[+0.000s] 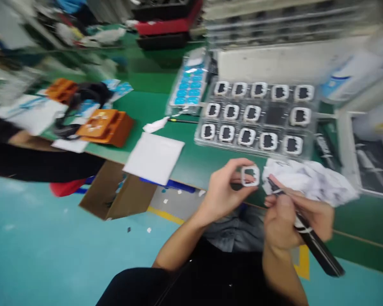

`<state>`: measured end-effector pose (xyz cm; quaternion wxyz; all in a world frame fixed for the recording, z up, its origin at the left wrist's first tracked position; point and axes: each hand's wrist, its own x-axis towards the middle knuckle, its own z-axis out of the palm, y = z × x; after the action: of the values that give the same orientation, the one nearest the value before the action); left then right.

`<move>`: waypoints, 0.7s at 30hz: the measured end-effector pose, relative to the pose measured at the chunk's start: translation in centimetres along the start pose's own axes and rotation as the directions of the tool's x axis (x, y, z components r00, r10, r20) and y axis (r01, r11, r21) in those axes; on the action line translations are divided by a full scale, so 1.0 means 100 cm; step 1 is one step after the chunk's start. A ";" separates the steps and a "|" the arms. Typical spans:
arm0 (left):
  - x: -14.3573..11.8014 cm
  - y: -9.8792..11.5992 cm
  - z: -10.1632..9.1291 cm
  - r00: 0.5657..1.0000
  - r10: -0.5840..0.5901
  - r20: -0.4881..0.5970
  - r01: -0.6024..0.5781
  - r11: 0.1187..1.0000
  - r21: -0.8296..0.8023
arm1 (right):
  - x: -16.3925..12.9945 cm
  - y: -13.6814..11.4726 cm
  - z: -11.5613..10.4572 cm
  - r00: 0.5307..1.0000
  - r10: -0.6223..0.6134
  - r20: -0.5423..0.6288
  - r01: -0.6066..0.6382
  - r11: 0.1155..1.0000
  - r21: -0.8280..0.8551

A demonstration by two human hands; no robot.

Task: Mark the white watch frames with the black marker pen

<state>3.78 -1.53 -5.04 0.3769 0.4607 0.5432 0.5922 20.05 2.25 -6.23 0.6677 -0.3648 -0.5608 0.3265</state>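
My left hand (225, 189) pinches a small white square frame with rounded corners (258, 176), held upright above the bench's front edge. In my right hand (285, 219) is a thick black marker pen (321, 248), its tip end pointing up and left toward the frame. Tip and frame are apart. Behind my right hand lies a crumpled white cloth (309, 178). A clear plastic tray (255, 148) beyond my hands holds rows of similar white frames with dark centres; one pocket in its middle row has no frame.
Left of the tray lie a folded white cloth (155, 157), orange fixtures (107, 127) and a tray of blue pieces (188, 87). A cardboard box (118, 191) stands below the bench edge. Another person's sleeve (44, 163) reaches in from the left. Another black marker (325, 146) lies right.
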 end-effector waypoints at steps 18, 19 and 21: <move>-0.010 0.006 0.004 0.985 0.175 -0.004 -0.163 0.926 0.341 | -0.009 -0.002 0.003 0.985 -0.060 0.162 0.074 0.994 -0.082; -0.010 0.006 0.005 0.982 0.191 -0.005 -0.177 0.921 0.347 | -0.008 -0.003 0.003 0.985 -0.061 0.161 0.075 0.993 -0.087; -0.009 0.007 0.005 0.977 0.212 -0.011 -0.194 0.914 0.357 | -0.007 -0.004 0.003 0.985 -0.062 0.163 0.077 0.993 -0.088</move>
<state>4.61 -2.34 -4.53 0.2108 0.5601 0.5992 0.5318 19.63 1.52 -6.22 0.6136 -0.3485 -0.6396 0.3047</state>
